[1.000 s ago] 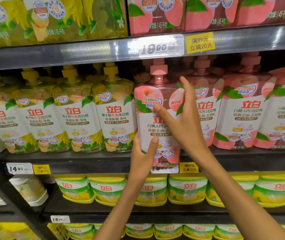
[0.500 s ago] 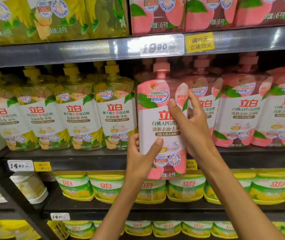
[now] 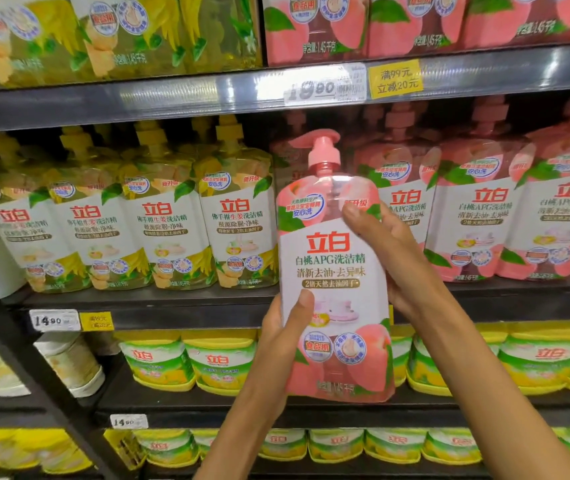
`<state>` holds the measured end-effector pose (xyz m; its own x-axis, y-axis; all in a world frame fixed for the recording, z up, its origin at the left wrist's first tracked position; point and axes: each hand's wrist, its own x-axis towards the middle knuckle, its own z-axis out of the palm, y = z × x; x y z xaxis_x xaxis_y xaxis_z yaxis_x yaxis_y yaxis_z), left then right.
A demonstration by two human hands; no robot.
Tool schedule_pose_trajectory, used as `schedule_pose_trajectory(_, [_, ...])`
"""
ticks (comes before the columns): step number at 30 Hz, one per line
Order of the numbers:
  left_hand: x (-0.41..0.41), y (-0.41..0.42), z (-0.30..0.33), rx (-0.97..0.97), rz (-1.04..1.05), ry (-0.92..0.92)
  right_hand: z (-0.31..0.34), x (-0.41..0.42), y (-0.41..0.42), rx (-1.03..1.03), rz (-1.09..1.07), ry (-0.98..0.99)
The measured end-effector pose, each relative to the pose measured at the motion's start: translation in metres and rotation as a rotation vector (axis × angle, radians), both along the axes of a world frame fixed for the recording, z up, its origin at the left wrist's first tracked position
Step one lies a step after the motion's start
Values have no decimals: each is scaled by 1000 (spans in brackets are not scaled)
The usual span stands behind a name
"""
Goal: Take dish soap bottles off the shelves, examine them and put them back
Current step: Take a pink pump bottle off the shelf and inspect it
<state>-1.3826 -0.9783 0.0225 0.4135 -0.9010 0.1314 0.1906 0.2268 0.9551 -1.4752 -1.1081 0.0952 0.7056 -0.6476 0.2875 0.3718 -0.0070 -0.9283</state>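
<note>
A pink peach dish soap bottle (image 3: 333, 271) is held upright in the middle of the frame, clear of the shelves, its white label facing the camera. The left hand (image 3: 285, 332) grips its lower left edge, thumb laid across the front of the label and fingers hidden behind. The right hand (image 3: 390, 251) grips the upper right shoulder, thumb pressed on the label near the top, fingers wrapped round the back. So both hands are clamped on the one bottle.

It looks full, and the label seems to read a net weight well above a kilo, so it will probably handle as heavy and bottom-weighted. The body is clear plastic in a glossy printed sleeve, likely a little slippery and slightly yielding if squeezed. The pink pump head (image 3: 323, 150) at the top is the weak point, and lifting by it seems unwise. Support low on the body with a steadying hand at the shoulder, as now, suits it best.

Behind it, the middle shelf (image 3: 186, 306) carries yellow bottles (image 3: 159, 220) at left and more pink bottles (image 3: 484, 216) at right, where the gap it belongs in appears to sit.
</note>
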Motion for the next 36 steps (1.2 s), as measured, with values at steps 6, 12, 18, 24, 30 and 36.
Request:
schedule_pose_trajectory(6, [9, 6, 2, 112, -59, -99, -3, -6, 19, 17, -180, -111])
schedule_pose_trajectory(12, [-3, 0, -14, 102, -29, 124, -6, -14, 20, -62, -209, -32])
schedule_pose_trajectory(18, [-12, 1, 2, 12, -74, 343, -13, -8, 9, 91, 2, -115])
schedule_pose_trajectory(24, [-16, 17, 23, -156, -60, 143, -21, 2, 9, 251, 23, -235])
schedule_pose_trajectory(30, [-3, 17, 10, 140, -76, -105, -14, 0, 8, 93, -217, -127])
schedule_pose_trajectory(36, [-12, 10, 1, 92, -49, -17, -16, -7, 2, 1, -140, 70])
